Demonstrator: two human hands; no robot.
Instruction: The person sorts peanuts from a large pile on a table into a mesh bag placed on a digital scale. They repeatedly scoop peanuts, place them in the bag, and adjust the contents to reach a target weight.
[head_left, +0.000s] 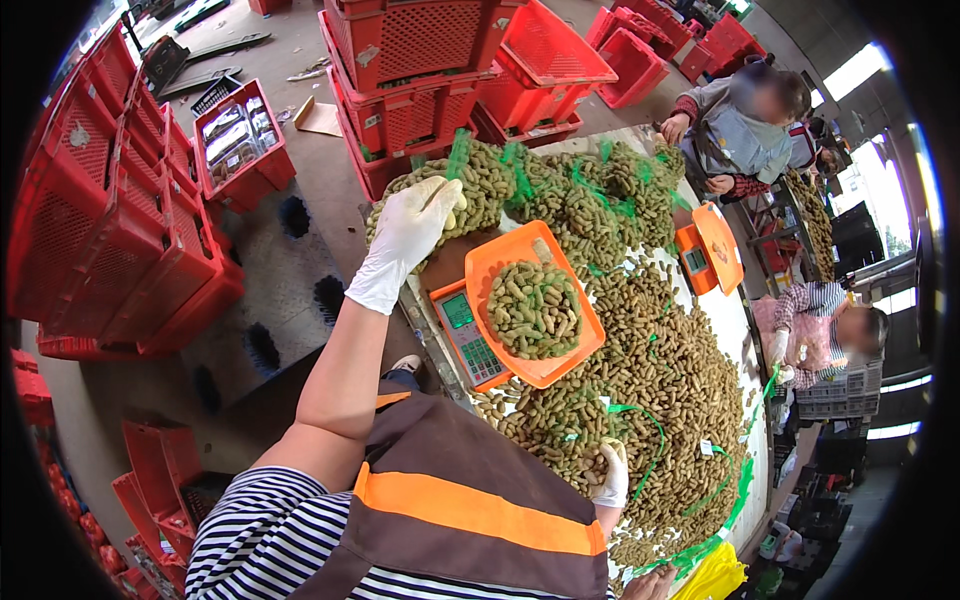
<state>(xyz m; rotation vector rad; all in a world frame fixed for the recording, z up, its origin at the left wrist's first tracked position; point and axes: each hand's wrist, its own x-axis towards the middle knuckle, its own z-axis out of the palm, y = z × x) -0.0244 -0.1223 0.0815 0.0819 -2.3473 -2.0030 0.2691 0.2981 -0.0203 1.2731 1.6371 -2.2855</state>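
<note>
My left hand (420, 217), in a white glove, is at a green mesh bag of peanuts (480, 184), fingers curled; its grip is partly hidden. My right hand (611, 474), also gloved, curls around some peanuts at the near edge of a loose heap (675, 360). Beside it lies a green net with peanuts (585, 420). Between my hands, a digital scale (476, 352) carries an orange tray (525, 373), on which a filled mesh bag of peanuts (534, 309) rests. More filled mesh bags (600, 195) lie together beyond the scale.
Red plastic crates (420, 45) are stacked behind the bags, with more crates (112, 217) at left. A second orange scale (697, 259) stands across the table. One person (750, 127) stands at the far end, another (814, 330) at right holding green netting. A yellow bag (712, 576) lies nearby.
</note>
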